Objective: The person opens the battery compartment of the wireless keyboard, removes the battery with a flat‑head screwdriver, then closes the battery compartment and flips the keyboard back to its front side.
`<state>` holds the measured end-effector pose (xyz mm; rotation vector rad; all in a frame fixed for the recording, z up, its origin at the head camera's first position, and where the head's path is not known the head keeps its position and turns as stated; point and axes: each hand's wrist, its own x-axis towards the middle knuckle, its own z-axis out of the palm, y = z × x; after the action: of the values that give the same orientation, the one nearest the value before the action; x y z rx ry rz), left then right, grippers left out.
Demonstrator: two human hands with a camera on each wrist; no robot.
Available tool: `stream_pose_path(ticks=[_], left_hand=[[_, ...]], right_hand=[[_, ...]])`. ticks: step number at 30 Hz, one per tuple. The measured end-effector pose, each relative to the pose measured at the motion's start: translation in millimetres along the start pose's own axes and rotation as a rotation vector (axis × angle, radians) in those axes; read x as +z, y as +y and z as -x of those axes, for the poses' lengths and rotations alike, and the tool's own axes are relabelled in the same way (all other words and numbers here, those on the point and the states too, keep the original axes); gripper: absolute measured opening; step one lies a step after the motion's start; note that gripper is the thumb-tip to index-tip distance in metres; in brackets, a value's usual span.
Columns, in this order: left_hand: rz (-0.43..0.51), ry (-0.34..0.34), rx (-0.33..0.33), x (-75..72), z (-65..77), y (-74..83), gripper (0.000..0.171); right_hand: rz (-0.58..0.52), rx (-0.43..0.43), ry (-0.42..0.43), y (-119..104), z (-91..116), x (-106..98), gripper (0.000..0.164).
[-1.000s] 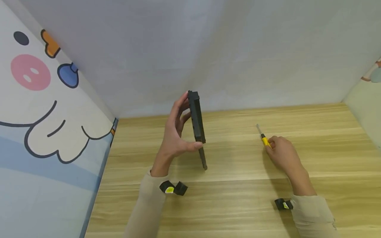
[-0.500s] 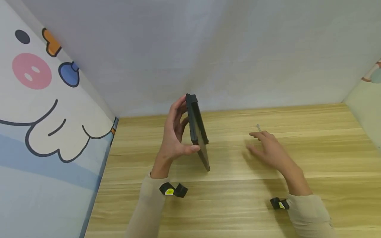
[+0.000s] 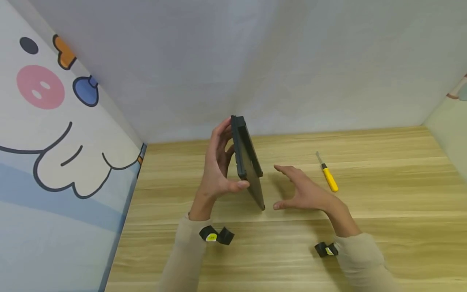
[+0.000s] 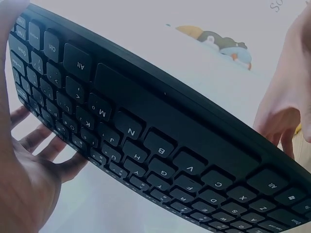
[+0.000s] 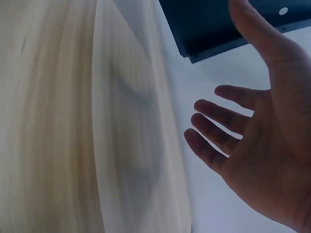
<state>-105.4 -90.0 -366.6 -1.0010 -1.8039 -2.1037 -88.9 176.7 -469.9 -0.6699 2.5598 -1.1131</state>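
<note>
My left hand [image 3: 216, 170] grips a black keyboard [image 3: 249, 166] across its width, thumb on the near edge and fingers on the far one. The keyboard stands on its side, tilted, its underside turned to the right. In the left wrist view its keys [image 4: 160, 167] fill much of the frame. My right hand [image 3: 304, 192] hovers to the right of the keyboard, fingers spread and thumb apart, holding nothing. The right wrist view shows that open palm [image 5: 267, 150] just below a corner of the keyboard's dark underside [image 5: 209, 24]. A screwdriver [image 3: 330, 178] with a yellow handle lies right of this hand.
Everything is over a wood-grain table [image 3: 277, 259]. A pale wall [image 3: 310, 81] rises behind its far edge, and a cartoon-printed panel [image 3: 65, 142] borders the left side. Small black cameras [image 3: 217, 235] are strapped to both wrists.
My right hand has let go of the screwdriver, leaving it on the table, and has moved left toward the keyboard, its fingers spreading. The keyboard's underside has turned more into view.
</note>
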Motion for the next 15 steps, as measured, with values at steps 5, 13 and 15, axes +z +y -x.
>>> stream_pose_path(ticks=[5, 13, 15], left_hand=[[0.008, 0.011, 0.013, 2.2, 0.5, 1.9, 0.132], [0.048, 0.023, 0.052, 6.4, 0.7, 0.4, 0.129], [0.055, 0.022, 0.053, 7.4, 0.4, -0.1, 0.129]], right_hand=[[-0.005, -0.035, -0.005, -4.6, -7.0, 7.2, 0.127], [-0.028, -0.054, -0.027, -7.0, -13.6, 15.8, 0.140], [-0.049, -0.065, -0.025, -7.3, -14.8, 17.0, 0.141]])
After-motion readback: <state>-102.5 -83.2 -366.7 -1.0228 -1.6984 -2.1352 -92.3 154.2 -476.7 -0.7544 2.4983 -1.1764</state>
